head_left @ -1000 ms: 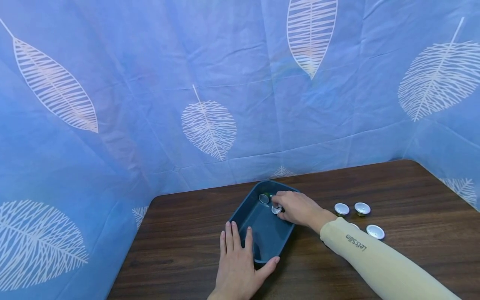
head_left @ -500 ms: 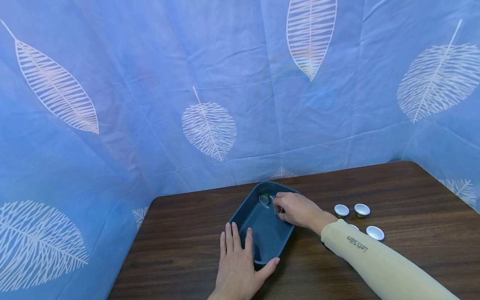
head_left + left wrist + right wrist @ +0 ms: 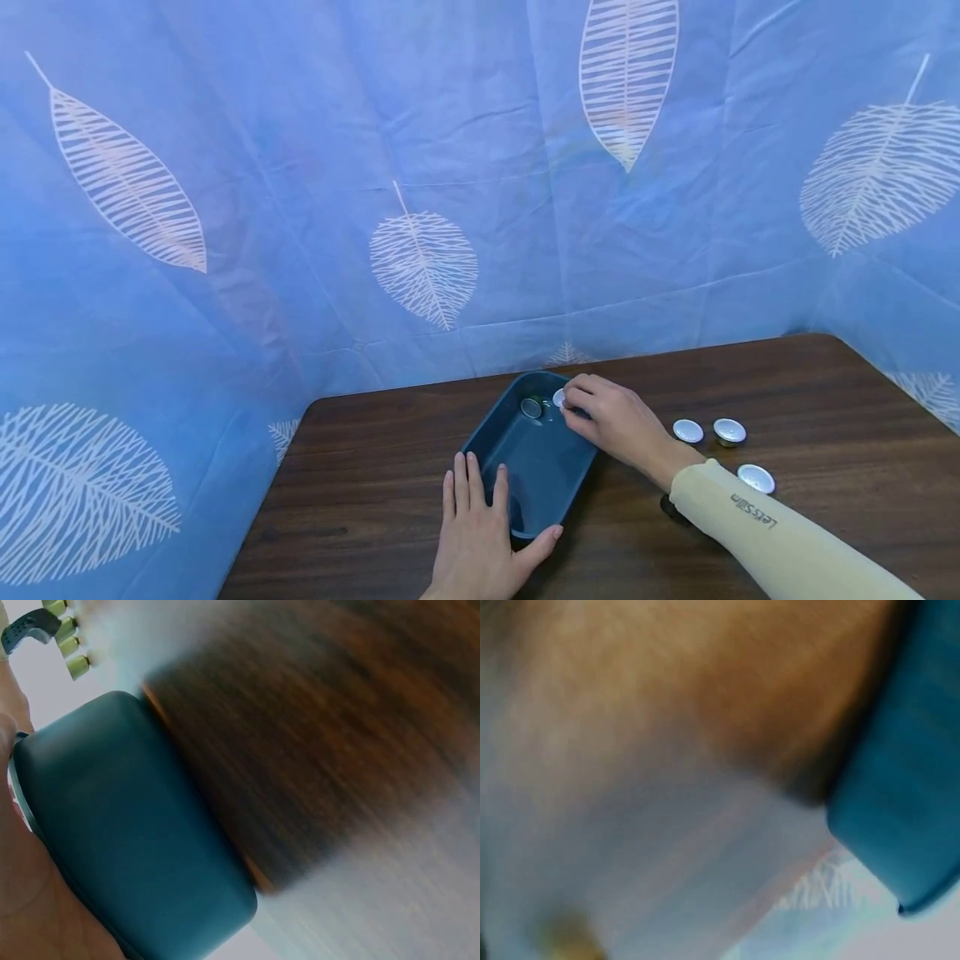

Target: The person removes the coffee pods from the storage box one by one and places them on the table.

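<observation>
My left hand (image 3: 480, 537) lies with fingers straight along the near left side of a dark teal tray (image 3: 517, 483), its thumb by the near end. That tray's outer wall (image 3: 142, 825) fills much of the left wrist view. At the far right part of the tray, my right hand (image 3: 622, 421) pinches a silver-lidded coffee capsule (image 3: 558, 398) at its fingertips. Another capsule (image 3: 531, 407) lies inside the tray at the far end; something shiny beside it is too small to make out.
Right of the tray, on the brown wooden table (image 3: 360, 483), stand a silver-topped capsule (image 3: 687, 431), a second one (image 3: 730, 431) and a third (image 3: 756, 478) by the sleeve (image 3: 780, 525). A blue leaf-patterned cloth (image 3: 510, 250) hangs behind.
My right hand has risen with the capsule from the tray's interior toward its far right rim. The left hand stays put. A capsule partly seen by the sleeve is now hidden.
</observation>
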`<state>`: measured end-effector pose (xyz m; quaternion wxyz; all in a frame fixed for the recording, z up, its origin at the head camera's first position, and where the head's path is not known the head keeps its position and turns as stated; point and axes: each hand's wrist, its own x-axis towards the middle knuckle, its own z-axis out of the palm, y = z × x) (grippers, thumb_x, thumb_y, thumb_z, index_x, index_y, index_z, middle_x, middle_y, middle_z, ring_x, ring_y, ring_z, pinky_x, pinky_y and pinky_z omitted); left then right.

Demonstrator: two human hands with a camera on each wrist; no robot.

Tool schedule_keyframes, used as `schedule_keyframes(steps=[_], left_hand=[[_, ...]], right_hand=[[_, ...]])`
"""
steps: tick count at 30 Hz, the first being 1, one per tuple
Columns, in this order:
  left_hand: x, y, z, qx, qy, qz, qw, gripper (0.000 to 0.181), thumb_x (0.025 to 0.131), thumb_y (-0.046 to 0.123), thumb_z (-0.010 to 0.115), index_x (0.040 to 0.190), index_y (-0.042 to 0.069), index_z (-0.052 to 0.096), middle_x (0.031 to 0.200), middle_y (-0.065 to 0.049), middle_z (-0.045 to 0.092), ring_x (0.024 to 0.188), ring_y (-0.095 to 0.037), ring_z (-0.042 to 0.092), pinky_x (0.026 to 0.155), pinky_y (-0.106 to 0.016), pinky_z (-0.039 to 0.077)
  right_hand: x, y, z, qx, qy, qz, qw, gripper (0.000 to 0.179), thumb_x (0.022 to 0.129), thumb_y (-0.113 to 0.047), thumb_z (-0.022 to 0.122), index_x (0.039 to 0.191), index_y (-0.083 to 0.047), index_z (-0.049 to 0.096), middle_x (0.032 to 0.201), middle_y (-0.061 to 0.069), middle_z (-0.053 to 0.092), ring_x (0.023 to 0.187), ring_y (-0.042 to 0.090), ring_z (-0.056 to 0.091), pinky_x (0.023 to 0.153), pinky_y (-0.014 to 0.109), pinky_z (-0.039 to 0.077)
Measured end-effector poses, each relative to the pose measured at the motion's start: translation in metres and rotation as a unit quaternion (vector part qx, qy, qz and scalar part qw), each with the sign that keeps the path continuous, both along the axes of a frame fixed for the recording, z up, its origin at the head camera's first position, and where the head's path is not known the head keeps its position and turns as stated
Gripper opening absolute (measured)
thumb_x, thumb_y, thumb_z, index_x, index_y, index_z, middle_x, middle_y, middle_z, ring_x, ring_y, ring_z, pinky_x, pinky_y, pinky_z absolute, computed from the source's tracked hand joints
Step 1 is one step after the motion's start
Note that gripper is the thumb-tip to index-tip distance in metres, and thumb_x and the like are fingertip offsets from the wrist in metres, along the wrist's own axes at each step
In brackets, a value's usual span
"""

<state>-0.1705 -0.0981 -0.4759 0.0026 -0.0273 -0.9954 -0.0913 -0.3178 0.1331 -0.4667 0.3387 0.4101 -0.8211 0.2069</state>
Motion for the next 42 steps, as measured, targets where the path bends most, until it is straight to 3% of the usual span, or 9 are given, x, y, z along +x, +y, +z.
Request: schedule_keyframes(steps=[6,11,14,18,20,23,31,36,42], left_hand=[[-0.002,-0.002,-0.010,0.022,0.015,-0.001,0.9996,0.114,0.086,0.100,0.034,0.161,0.016,0.050,0.177,-0.024,0.025,0.165,-0.049,0.020,0.132,-0.066,0.022],[-0.002,-0.002,-0.010,0.013,0.017,-0.002,0.9998,0.113,0.087,0.099,0.035,0.162,0.017,0.049,0.177,-0.024,0.025,0.166,-0.048,0.020,0.132,-0.065,0.022],[0.000,0.000,-0.003,-0.003,0.008,-0.003,1.0000,0.113,0.086,0.099,0.037,0.163,0.017,0.047,0.177,-0.024,0.024,0.166,-0.048,0.020,0.132,-0.064,0.025],[0.000,0.000,-0.001,-0.011,0.003,-0.004,0.9999,0.112,0.086,0.098,0.040,0.164,0.017,0.047,0.178,-0.024,0.024,0.166,-0.048,0.019,0.132,-0.064,0.024],[0.000,0.000,-0.002,-0.012,0.003,-0.004,0.9999,0.111,0.086,0.097,0.041,0.163,0.017,0.047,0.177,-0.025,0.024,0.166,-0.048,0.020,0.132,-0.064,0.024],[0.000,0.000,-0.002,-0.013,0.007,-0.003,0.9999,0.110,0.087,0.096,0.043,0.163,0.017,0.048,0.177,-0.024,0.026,0.165,-0.048,0.021,0.132,-0.063,0.025],[-0.001,0.002,-0.002,-0.008,-0.002,-0.002,1.0000,0.112,0.086,0.097,0.043,0.163,0.014,0.048,0.176,-0.027,0.026,0.165,-0.048,0.022,0.132,-0.065,0.024],[0.000,0.002,-0.002,-0.011,-0.008,0.000,0.9999,0.112,0.086,0.097,0.042,0.163,0.015,0.048,0.176,-0.026,0.026,0.165,-0.048,0.021,0.132,-0.065,0.024],[0.000,0.000,0.000,-0.008,-0.008,0.003,0.9999,0.110,0.087,0.096,0.041,0.163,0.017,0.048,0.178,-0.022,0.025,0.166,-0.047,0.019,0.133,-0.064,0.022]], right_hand=[[0.003,0.017,0.016,-0.024,0.018,-0.005,0.9995,0.022,0.080,-0.003,0.091,0.092,-0.013,0.076,0.102,0.004,0.074,0.088,0.015,0.071,0.071,0.036,0.064],[0.016,0.036,0.022,-0.049,0.021,-0.017,0.9984,0.028,0.075,0.001,0.091,0.095,-0.012,0.077,0.105,0.004,0.075,0.089,0.015,0.073,0.071,0.037,0.063],[0.025,0.046,0.022,-0.066,0.022,-0.032,0.9970,0.027,0.074,0.000,0.091,0.095,-0.013,0.079,0.107,0.004,0.077,0.091,0.016,0.074,0.073,0.037,0.062],[0.033,0.055,0.020,-0.079,0.022,-0.048,0.9955,0.009,0.095,-0.021,0.083,0.095,-0.013,0.080,0.108,0.003,0.078,0.092,0.017,0.075,0.074,0.035,0.062],[0.036,0.058,0.018,-0.084,0.024,-0.053,0.9947,0.031,0.106,-0.039,0.067,0.094,-0.013,0.080,0.107,0.003,0.078,0.092,0.017,0.075,0.075,0.034,0.061],[0.039,0.063,0.017,-0.098,0.035,-0.055,0.9930,0.055,0.112,-0.053,0.046,0.091,-0.013,0.080,0.105,0.002,0.078,0.090,0.017,0.075,0.075,0.029,0.061],[0.050,0.081,0.007,-0.126,0.052,-0.055,0.9891,0.053,0.111,-0.051,0.052,0.092,-0.010,0.081,0.103,0.005,0.078,0.085,0.019,0.075,0.090,0.006,0.053],[0.053,0.084,0.003,-0.159,0.077,-0.058,0.9826,0.056,0.110,-0.051,0.054,0.085,-0.010,0.081,0.099,0.006,0.079,0.085,0.022,0.074,0.091,0.002,0.049],[0.052,0.084,0.007,-0.177,0.074,-0.052,0.9800,0.058,0.110,-0.053,0.054,0.084,-0.008,0.080,0.098,0.007,0.078,0.084,0.022,0.073,0.092,0.000,0.047]])
